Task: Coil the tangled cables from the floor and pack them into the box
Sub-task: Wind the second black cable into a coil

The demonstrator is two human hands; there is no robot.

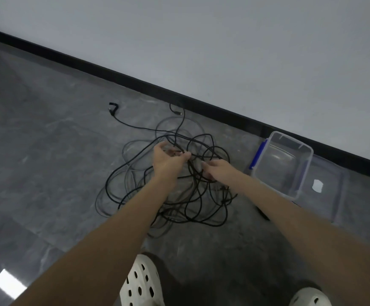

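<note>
Cables [179,184], thin black ones knotted with a few paler, translucent-looking strands, lie in a loose heap on the grey stone-patterned floor [47,151], close to the black skirting board [135,82] and just left of a clear plastic box with a blue handle clip [303,171]. The box stands empty (as far as its see-through walls show), resting partly on what appears to be its flat clear lid [332,195].

Both arms reach down into the middle of the heap. The left hand [168,159] has its fingers curled and pinched around one or more black strands near the top of the pile. The right hand [217,170] lies lower, fingers dipped among the loops; whether it has closed on a strand cannot be told from here.

Such cable should be light and limp, with enough spring to hold a curl and to snag on its neighbours when pulled. Tugging from the middle would likely tighten the knots. A better hold is probably a free end: one plug [113,107] trails out to the upper left, well apart from the heap, and another end [177,111] lies near the skirting. Feeding from an end through a loosely closed hand should let each cable come free for coiling. None is coiled yet.
</note>
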